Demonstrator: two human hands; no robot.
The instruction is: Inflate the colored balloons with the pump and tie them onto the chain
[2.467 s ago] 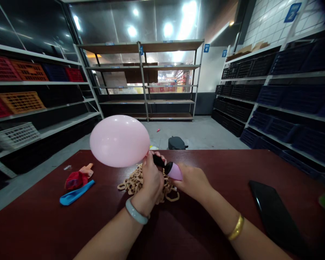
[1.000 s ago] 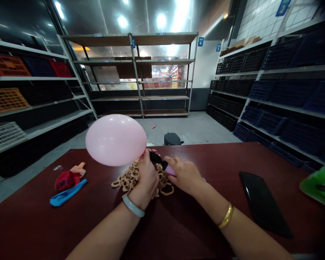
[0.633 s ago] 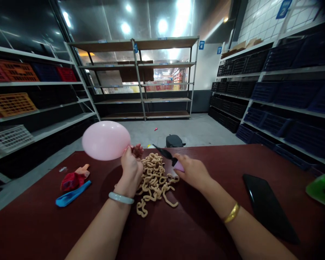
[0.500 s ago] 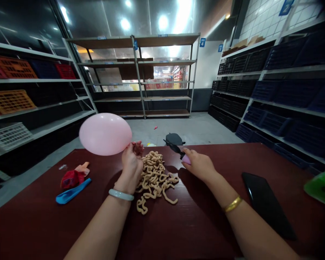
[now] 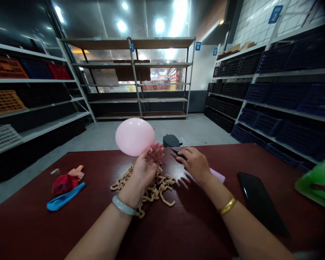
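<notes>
An inflated pink balloon (image 5: 134,137) is held at its neck by my left hand (image 5: 148,162), palm turned up, above the front part of a heap of tan, curly pieces (image 5: 154,191). Some of the heap is hidden behind that hand and wrist. To the right, my right hand (image 5: 196,164) is closed round a black pointed tool (image 5: 178,154), whose tip points left toward the left hand. A pink-purple handle-like part (image 5: 217,175) shows beyond the right wrist.
On the dark red table (image 5: 83,234) lie a blue balloon (image 5: 65,196), a red one (image 5: 63,184) and a peach one (image 5: 77,172) at left. A black phone-like slab (image 5: 261,202) and a green object (image 5: 318,184) are at right. Shelves stand beyond.
My left hand has moved right with the pink balloon, over the heap. My right hand has turned its grip on the black tool, and the pink-purple part now shows behind the wrist.
</notes>
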